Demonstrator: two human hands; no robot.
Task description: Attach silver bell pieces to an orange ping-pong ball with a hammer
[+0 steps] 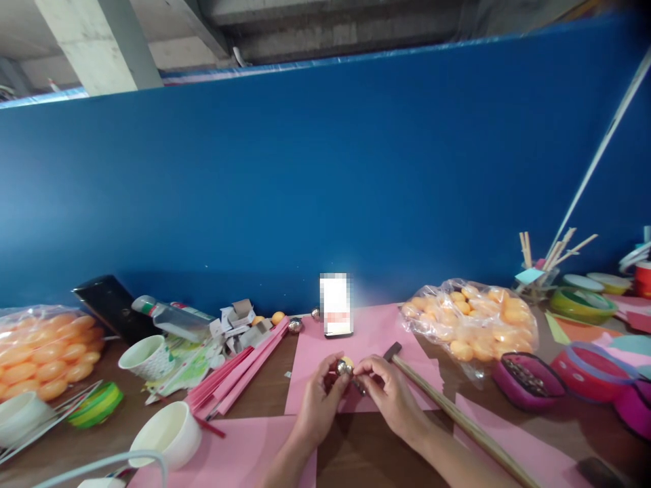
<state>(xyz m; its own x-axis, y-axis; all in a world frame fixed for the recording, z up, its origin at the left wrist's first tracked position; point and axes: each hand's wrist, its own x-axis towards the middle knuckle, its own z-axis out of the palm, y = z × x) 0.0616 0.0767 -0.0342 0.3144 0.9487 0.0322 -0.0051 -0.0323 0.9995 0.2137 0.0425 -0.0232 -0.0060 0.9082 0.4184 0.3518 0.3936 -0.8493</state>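
My left hand [320, 400] is closed round a small silver metal ball [344, 368] with a bit of orange ball showing behind it. My right hand [389, 393] pinches at the same ball from the right, fingers pressed together. Both hands hover over a pink paper sheet [373, 339] on the brown table. A hammer [458, 417] with a long wooden handle lies just right of my right hand, its dark head near my fingers. A phone [336, 305] stands lit behind the hands.
Clear bags of orange balls sit at right [470, 318] and far left [45, 352]. White bowls [170, 434], pink paper strips [239, 369], small cardboard boxes and loose silver balls [295, 326] lie left. Coloured bowls and containers [526, 383] crowd the right. A blue wall [325, 190] closes the back.
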